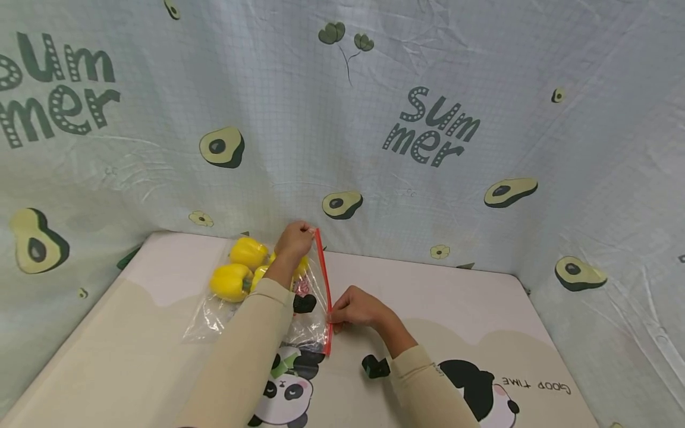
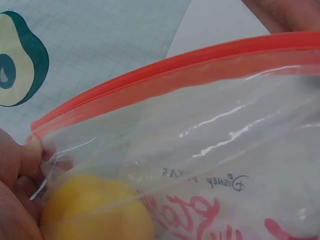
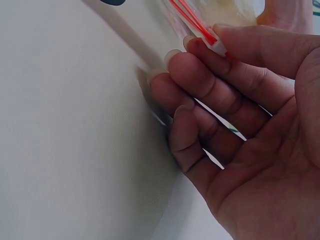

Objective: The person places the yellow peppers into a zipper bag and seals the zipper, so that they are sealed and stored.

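Observation:
A clear zip bag with a red seal strip lies on the table, several yellow bell peppers inside it. My left hand pinches the bag's far corner at the end of the strip; one pepper shows through the plastic beside its fingers in the left wrist view. Lower down the strip, my right hand pinches a small white slider between thumb and index finger. Its other fingers are loosely bent. Two red lines run up from the slider. My left forearm hides part of the bag and peppers.
The pale table bears printed pandas and lettering. Behind it and along the sides hangs a light curtain with avocado prints. The bag's far edge lies close to the curtain.

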Demonstrator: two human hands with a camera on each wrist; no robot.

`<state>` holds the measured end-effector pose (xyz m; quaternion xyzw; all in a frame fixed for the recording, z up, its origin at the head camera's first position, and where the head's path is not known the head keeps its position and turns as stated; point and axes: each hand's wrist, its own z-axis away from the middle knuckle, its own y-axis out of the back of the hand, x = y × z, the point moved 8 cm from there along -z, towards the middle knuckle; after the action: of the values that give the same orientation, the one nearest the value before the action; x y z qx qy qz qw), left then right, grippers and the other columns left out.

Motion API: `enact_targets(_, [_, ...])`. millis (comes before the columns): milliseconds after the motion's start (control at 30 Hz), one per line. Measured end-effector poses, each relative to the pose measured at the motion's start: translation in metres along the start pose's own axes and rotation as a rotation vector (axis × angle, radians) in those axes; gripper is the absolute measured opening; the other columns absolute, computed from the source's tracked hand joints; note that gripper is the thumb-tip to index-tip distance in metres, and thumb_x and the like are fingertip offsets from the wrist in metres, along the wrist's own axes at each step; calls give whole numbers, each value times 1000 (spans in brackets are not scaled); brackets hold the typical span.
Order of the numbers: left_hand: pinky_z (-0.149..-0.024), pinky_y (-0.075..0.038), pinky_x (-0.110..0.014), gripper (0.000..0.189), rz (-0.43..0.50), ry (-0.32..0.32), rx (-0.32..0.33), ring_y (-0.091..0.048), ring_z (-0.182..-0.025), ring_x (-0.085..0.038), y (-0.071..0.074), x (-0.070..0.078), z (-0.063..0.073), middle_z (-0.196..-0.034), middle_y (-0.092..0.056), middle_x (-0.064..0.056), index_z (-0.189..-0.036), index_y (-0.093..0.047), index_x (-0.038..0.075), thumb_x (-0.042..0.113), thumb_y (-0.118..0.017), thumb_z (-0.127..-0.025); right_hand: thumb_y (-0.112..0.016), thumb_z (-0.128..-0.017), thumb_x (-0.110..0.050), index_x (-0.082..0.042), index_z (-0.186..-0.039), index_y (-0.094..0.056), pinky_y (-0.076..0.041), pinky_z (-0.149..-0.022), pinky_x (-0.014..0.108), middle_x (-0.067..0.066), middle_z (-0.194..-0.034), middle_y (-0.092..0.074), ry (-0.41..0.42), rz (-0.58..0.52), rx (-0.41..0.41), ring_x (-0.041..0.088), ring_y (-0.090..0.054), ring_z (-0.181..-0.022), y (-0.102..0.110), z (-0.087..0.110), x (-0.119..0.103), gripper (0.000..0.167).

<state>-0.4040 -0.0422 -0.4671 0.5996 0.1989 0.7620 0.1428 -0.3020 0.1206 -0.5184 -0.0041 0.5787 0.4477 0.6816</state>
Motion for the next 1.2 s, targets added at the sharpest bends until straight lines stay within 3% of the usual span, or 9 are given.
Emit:
enact_targets(667, [-91,-45,-38,24,-31,43,-5,-56,-100,-27,-5,-6,-8,-110,-63,-8,-111,-64,12,32,-52,-109,-72,-93,-16,0,-83,-82,-43,-56,21,3,-67,-71,13,-1,-26,11,-54,-60,-2,5,-1,22])
enact_targets(1200, [-94,-43,-41,26,-30,40,2,-56,-102,-28,-2,-3,-7,-110,-63,-9,-114,-65,12,33,-50,-109,-73,-94,-16,0,-82,-82,-42,-55,21,3,-65,-70,11,15,-44,11,-53,-59,-2,7,0,22])
